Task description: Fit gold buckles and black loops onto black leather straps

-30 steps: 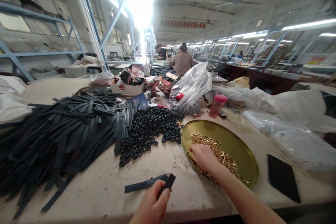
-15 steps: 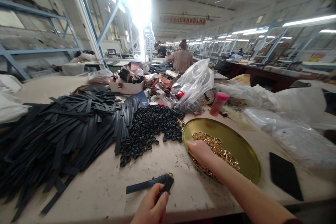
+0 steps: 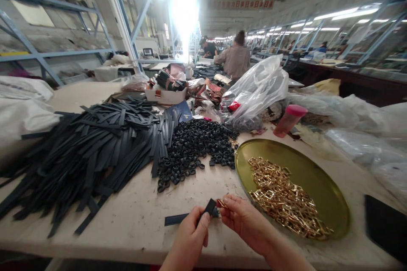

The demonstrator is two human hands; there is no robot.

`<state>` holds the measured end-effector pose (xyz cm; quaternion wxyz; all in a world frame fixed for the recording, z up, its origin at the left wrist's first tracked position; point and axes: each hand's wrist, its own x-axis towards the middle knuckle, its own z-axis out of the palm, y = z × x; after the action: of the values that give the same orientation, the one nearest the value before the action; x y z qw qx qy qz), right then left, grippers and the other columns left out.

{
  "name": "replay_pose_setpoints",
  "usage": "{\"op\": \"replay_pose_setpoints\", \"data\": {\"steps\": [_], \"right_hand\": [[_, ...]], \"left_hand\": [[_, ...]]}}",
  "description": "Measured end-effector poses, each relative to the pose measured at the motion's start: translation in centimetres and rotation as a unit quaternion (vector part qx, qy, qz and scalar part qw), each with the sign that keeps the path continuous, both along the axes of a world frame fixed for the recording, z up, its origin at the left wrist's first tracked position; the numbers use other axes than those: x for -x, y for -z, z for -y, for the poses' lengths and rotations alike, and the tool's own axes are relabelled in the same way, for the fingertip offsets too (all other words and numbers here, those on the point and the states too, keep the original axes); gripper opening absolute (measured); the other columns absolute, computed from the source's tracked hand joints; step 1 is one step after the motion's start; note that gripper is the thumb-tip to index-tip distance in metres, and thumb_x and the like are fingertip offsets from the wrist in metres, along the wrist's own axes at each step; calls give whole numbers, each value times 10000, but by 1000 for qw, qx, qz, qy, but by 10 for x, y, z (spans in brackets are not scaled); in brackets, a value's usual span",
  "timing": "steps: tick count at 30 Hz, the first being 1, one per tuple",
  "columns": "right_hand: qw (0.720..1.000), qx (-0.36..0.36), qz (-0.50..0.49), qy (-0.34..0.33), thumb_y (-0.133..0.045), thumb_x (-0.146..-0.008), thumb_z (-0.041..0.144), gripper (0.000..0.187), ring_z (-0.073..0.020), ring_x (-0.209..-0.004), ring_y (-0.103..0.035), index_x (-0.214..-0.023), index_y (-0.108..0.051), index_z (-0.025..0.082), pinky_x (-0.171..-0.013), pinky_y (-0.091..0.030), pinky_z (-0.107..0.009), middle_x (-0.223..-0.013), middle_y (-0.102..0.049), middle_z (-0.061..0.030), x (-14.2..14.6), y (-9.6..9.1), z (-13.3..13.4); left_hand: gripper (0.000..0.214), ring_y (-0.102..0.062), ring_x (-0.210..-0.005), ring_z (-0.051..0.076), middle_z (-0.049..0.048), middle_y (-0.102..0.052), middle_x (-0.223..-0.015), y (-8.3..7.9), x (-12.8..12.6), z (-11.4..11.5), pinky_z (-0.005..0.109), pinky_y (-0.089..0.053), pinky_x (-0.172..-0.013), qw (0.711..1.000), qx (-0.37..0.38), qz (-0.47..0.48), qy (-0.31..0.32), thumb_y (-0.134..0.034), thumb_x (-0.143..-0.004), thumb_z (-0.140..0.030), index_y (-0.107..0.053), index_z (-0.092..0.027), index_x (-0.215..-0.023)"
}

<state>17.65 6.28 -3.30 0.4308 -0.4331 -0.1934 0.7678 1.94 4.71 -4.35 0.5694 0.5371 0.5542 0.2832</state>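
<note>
A black strip and a gold buckle, close together
The left hand (image 3: 191,229) pinches the black strip (image 3: 210,206), its end poking up past the thumb. The right hand's (image 3: 243,219) fingertips squeeze the gold buckle (image 3: 221,204), just beside that end, over the table (image 3: 133,237).

Blk strap (image 3: 210,207), flat & narrow, is held at a slant w/ squared end up & to the R; lower part hidden. Small shiny gold fitting (image 3: 221,204), partly covered, is held just beside strap's end; can't tell if touching.
</note>
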Motion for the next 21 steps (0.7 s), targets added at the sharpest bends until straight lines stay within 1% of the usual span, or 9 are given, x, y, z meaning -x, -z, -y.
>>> {"op": "replay_pose_setpoints", "data": {"steps": [2,5,7,11,14,17,19,21], "right_hand": [[1000,-3,3,27,-703,-675,287,197,-49,-587,-537,-743,-587,142,-572,-408,-174,-767,-646,-3,3,4,3],[997,-50,31,43,-727,-646,303,222,-43,-509,-474,-688,-572,150,-502,-360,-167,-647,-612,28,11,9,11],[993,-82,58,58,-743,-625,311,246,-55,-500,-462,-707,-567,159,-485,-344,-176,-587,-576,49,17,11,18],[988,-108,85,74,-726,-644,325,260,-66,-533,-460,-789,-603,148,-524,-366,-198,-654,-590,29,19,11,30],[989,-103,65,85,-715,-653,320,238,-68,-536,-450,-782,-618,145,-552,-379,-212,-672,-588,22,18,8,37],[987,-110,59,100,-707,-661,330,225,-74,-537,-444,-773,-615,158,-550,-374,-214,-676,-583,25,21,2,44],[985,-126,79,83,-712,-649,350,237,-83,-545,-441,-755,-615,161,-537,-361,-213,-663,-579,26,27,-1,51],[982,-143,106,66,-720,-630,372,251,-95,-557,-442,-723,-612,165,-542,-356,-217,-634,-562,33,32,-2,58]], "left_hand": [[239,-353,-419,93,-88,-380,-448,0,2,4,199,-281,-448,999,-10,-28,14,-379,-826,-375,-494,-185,-740],[230,-389,-488,103,-65,-425,-533,-5,1,7,209,-307,-499,997,-38,-43,44,-384,-833,-342,-529,-175,-771],[240,-414,-536,108,-47,-463,-594,-11,-2,7,214,-325,-539,995,-63,-44,63,-378,-843,-331,-542,-170,-774],[228,-455,-609,127,-18,-517,-658,-20,-4,11,225,-347,-591,991,-86,-57,85,-387,-843,-313,-534,-163,-753],[217,-493,-663,148,-1,-553,-694,-26,-3,18,238,-362,-624,990,-89,-66,88,-406,-840,-320,-537,-163,-767],[220,-511,-731,162,17,-576,-755,-30,0,26,248,-376,-664,990,-103,-47,81,-413,-844,-333,-543,-163,-791],[224,-501,-689,144,6,-554,-726,-30,2,32,236,-383,-633,993,-96,-16,67,-417,-844,-352,-525,-163,-793],[236,-453,-552,105,-35,-487,-617,-27,3,36,210,-365,-532,996,-61,18,58,-414,-839,-382,-491,-165,-784]]}}
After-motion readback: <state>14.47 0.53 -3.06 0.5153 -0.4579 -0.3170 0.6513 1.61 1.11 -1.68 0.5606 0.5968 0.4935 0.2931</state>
